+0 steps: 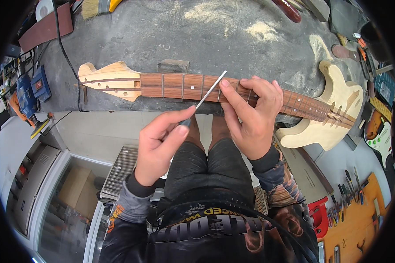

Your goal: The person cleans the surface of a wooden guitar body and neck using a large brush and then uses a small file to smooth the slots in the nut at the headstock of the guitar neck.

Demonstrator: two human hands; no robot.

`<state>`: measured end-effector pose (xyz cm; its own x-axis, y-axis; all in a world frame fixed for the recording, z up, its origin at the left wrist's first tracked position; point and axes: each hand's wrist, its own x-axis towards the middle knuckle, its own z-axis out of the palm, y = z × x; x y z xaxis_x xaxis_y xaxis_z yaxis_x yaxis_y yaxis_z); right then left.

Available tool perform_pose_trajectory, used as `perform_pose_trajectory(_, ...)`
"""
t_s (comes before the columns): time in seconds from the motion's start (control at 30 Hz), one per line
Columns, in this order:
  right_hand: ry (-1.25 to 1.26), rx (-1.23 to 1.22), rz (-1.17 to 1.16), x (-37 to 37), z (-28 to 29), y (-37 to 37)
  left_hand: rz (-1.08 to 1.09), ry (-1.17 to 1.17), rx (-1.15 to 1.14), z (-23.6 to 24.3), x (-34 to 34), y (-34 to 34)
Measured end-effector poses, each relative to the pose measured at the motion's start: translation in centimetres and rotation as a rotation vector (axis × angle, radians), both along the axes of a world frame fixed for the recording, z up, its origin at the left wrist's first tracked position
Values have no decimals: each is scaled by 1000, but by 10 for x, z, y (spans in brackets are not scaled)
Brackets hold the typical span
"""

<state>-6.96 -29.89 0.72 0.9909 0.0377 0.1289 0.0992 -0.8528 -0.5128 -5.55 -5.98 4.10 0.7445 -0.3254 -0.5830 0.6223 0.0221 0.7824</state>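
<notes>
An unpainted guitar lies across the bench, its pale headstock [109,81] at the left and its pale body [338,109] at the right. Between them runs the brown wooden neck [151,85], with frets and light dot inlays. Pinched in my left hand [160,142] is the dark handle of a slim grey file [213,89], which slants over the fretboard. My right hand [254,114] grips the neck, thumb along the near edge and other fingers on the fretboard. Its index fingertip lies against or just beside the file's shaft; I cannot tell which.
A small dark block [173,65] sits under the neck's far edge. Pale dust [261,30] is scattered on the dark bench [140,30]. A black cable [61,48] hangs at the left, near a blue power tool [24,98]. Hand tools fill an orange rack [353,219] at the lower right.
</notes>
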Motion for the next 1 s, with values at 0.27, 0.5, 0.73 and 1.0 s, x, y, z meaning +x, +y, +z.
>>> perform_pose_trajectory(0.27, 13, 11, 11, 3, 4, -3, -599, -926, 625, 9, 49, -18)
perform_pose_trajectory(0.5, 102, -56, 67, 20, 28, -8, 241, -107, -291, -9, 20, -2)
perform_pose_trajectory(0.73, 412, 716, -12, -14, 52, -9, 52, -220, -80, 0, -1, -74)
perform_pose_trajectory(1.0, 788, 1174, -425, -30, 52, -35, -230, -1000, 426, -11, 57, -46)
